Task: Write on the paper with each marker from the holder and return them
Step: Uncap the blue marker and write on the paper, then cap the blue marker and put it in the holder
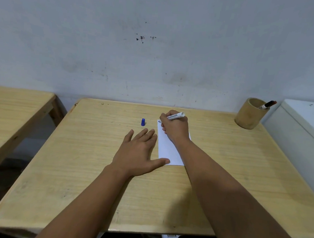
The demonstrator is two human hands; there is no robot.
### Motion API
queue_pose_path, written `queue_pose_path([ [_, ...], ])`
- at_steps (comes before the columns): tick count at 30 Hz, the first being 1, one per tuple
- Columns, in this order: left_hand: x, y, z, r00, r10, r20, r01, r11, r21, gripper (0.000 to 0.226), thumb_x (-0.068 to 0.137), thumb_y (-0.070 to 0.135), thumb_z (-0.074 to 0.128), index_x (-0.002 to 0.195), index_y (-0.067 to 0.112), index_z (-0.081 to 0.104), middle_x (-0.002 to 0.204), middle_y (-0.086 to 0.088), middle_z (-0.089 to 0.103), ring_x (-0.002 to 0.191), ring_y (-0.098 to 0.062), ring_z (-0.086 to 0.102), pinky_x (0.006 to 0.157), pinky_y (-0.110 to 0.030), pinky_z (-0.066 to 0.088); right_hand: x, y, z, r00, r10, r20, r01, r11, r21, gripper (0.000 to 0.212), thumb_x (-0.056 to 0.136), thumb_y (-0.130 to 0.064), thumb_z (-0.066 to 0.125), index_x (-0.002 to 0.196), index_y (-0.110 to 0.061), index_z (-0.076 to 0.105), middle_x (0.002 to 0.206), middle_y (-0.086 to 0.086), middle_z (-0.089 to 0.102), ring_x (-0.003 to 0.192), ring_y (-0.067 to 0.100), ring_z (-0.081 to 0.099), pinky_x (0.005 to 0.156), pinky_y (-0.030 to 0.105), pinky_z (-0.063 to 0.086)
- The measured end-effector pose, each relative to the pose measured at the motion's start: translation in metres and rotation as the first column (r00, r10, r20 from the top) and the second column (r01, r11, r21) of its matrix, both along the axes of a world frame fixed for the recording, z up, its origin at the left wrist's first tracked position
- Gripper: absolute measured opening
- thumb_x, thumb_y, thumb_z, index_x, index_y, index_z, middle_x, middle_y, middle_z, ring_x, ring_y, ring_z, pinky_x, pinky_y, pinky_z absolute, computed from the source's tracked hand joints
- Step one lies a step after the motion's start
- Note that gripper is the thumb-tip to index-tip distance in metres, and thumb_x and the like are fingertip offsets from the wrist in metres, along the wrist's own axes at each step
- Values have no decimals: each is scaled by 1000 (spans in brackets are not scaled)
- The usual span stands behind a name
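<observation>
Wooden table (94, 170) against a scuffed wall; left hand (137, 152) lies flat, fingers spread, thumb pinning the paper (166, 147); right hand (174, 127) is wrapped round a white marker (176, 116), tip on the paper's far corner; blue cap (143, 122) stands nearby; holder (250, 113) far right holds another marker (267, 104).

Two markers are in view: one white-barrelled marker (175, 116) gripped in the right hand (174, 128), and one marker with a reddish cap (267, 104) standing in the holder. There is one holder (249, 115), one sheet of paper (167, 149), and one loose blue cap (143, 122). Two hands show, the left hand (138, 152) lying flat. Two wooden counters are visible, the main counter (94, 170) and a second counter (15, 106) off to its left.
</observation>
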State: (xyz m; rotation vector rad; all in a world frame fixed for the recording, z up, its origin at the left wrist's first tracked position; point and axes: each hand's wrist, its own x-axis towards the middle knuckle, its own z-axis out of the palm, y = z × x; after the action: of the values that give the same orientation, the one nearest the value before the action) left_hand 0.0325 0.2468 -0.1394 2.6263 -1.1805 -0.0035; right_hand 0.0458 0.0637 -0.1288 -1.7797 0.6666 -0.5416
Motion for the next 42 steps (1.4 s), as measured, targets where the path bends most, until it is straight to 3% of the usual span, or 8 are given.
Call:
queue_pose_path([
  [8,-2,1,3,1000,-14,1,14,999,-36,102,80,92,32,157,25,35,169,5,24,157,-12,16,126,-52,9,-2,-1,1,1000,-4,18,4,1000,27,27,90,-26,69,71,-7,66,69,15,76,55,18,71,60,34,60],
  [13,16,-4,11,972,200,-126,-236,812,-533,48,90,56,65,130,31,60,131,13,55,110,-9,64,85,-35,53,-2,-4,8,996,20,87,-41,970,240,30,93,-27,78,72,-13,62,63,9,67,55,23,58,54,30,50],
  [18,64,-16,23,946,293,-142,-323,898,-300,40,97,35,58,136,26,62,132,2,60,113,-22,63,87,-39,53,-6,-3,27,989,96,112,-117,973,197,43,85,-54,84,75,-19,62,61,1,63,53,17,54,54,30,43],
  [21,72,-22,24,941,322,-104,-338,905,-257,25,97,33,58,114,24,74,113,2,71,106,-24,66,81,-38,54,-14,-9,40,979,126,159,-152,975,162,36,86,-37,88,82,-11,64,64,4,65,53,15,57,53,26,43],
  [24,73,-23,29,906,369,-207,-419,856,-304,18,92,33,66,105,27,77,104,5,76,100,-24,69,80,-36,55,-26,-19,54,955,246,167,-270,953,136,17,93,-9,79,109,-14,73,89,11,78,71,23,73,61,33,57],
  [27,71,-25,47,843,317,-435,-502,756,-420,15,88,31,72,102,28,76,91,9,77,90,-19,70,79,-34,55,-44,-27,69,929,322,181,-353,919,177,39,104,9,54,133,-12,69,111,10,76,84,24,79,70,38,66],
  [36,30,-33,122,797,93,-597,-533,573,-623,15,92,23,69,82,19,78,77,3,74,71,-16,63,68,-33,49,-100,-15,106,929,230,289,-353,780,517,29,102,-18,62,124,-7,78,112,18,77,84,35,81,74,47,69],
  [42,2,-39,149,800,68,-596,-532,537,-654,19,90,21,69,73,23,76,71,5,73,71,-17,64,70,-32,48,-124,-12,108,934,322,156,-344,928,146,13,102,-9,67,113,-14,73,104,10,76,63,12,69,60,32,64],
])
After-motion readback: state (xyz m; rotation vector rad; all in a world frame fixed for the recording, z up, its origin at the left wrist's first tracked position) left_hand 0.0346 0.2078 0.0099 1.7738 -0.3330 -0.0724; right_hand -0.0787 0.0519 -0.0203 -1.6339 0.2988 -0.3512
